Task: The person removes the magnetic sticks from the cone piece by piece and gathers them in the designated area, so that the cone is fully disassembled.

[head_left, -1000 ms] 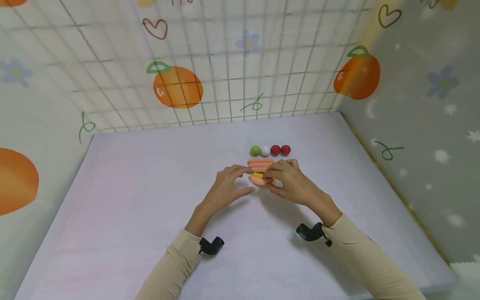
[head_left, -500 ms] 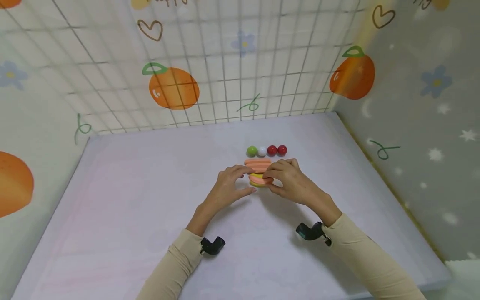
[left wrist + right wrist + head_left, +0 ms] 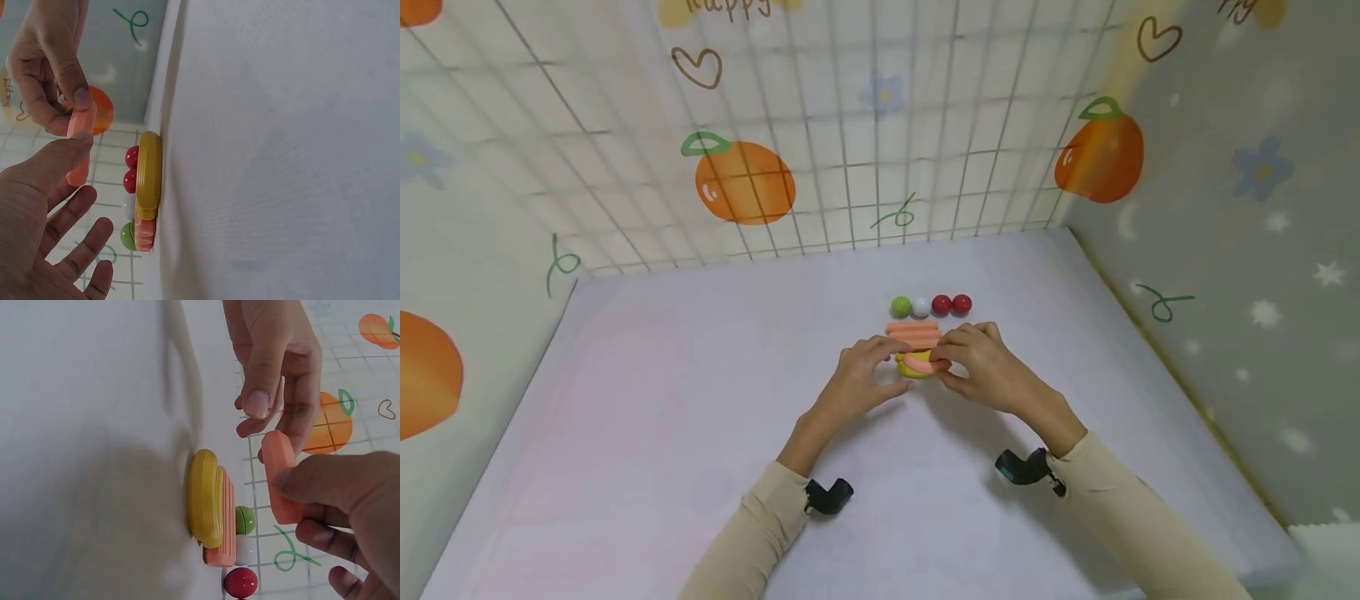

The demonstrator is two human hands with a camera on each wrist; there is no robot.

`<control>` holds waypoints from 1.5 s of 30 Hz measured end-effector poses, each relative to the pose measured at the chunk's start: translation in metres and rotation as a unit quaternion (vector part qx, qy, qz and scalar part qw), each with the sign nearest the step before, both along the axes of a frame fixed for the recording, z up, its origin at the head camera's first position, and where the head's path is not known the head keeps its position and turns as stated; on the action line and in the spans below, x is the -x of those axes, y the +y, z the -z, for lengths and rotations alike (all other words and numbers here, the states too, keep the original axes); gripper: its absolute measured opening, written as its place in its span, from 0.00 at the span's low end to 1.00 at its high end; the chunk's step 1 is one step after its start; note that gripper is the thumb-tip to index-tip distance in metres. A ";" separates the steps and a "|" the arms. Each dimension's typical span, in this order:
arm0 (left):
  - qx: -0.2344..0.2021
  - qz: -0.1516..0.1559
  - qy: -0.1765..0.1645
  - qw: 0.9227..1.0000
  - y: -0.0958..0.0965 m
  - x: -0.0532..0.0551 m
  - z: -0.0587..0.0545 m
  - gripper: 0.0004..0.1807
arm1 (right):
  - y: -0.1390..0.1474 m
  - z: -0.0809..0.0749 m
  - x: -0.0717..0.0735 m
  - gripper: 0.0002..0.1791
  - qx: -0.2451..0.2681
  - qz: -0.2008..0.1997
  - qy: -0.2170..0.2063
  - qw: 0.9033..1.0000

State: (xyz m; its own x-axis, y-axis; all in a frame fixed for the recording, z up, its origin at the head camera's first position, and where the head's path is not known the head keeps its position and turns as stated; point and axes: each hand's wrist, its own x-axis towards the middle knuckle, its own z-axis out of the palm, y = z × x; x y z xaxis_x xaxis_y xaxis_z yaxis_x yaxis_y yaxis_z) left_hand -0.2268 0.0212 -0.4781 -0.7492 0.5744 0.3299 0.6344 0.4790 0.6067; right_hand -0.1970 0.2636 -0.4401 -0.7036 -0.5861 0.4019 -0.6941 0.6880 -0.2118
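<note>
My right hand (image 3: 981,365) pinches a slightly curved salmon-pink stick (image 3: 279,455) between thumb and fingers, holding it above the table. In the head view my left hand (image 3: 856,377) curves around the stick's left end, thumb and forefinger spread; the right wrist view shows a gap between that thumb and the stick. Below the stick lie curved, ridged yellow pieces (image 3: 204,500), partly covered by it in the head view. Right behind them sits a row of straight salmon-pink sticks (image 3: 913,333), side by side.
Behind the pink sticks stand a green ball (image 3: 901,307), a white ball (image 3: 921,307) and two red balls (image 3: 942,305) in a line. The pale tabletop (image 3: 700,417) ends at a patterned curtain wall (image 3: 820,167) behind, with a grey wall (image 3: 1240,333) at the right.
The pink stick in my right hand has shifted from in front of the yellow pieces to over them, so more yellow shows at its near side. Both hands stay almost in place.
</note>
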 end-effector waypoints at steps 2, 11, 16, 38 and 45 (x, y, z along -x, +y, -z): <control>-0.002 0.003 0.002 1.000 0.000 0.002 -0.002 0.27 | 0.000 -0.001 0.002 0.12 0.004 -0.003 0.004 1.000; 0.033 -0.010 -0.011 0.999 -0.001 0.002 0.001 0.27 | 0.000 0.002 0.001 0.09 -0.010 -0.004 -0.016 1.000; 0.041 -0.013 -0.007 0.999 0.001 0.001 0.004 0.27 | 0.001 0.005 0.000 0.10 -0.010 0.002 -0.021 1.000; 0.045 -0.020 0.005 0.999 0.006 -0.008 0.008 0.26 | 0.002 0.027 0.001 0.10 -0.034 -0.010 -0.032 0.999; 0.046 -0.029 -0.004 0.999 0.003 -0.012 0.006 0.25 | 0.005 0.027 0.001 0.14 -0.032 -0.002 -0.017 0.999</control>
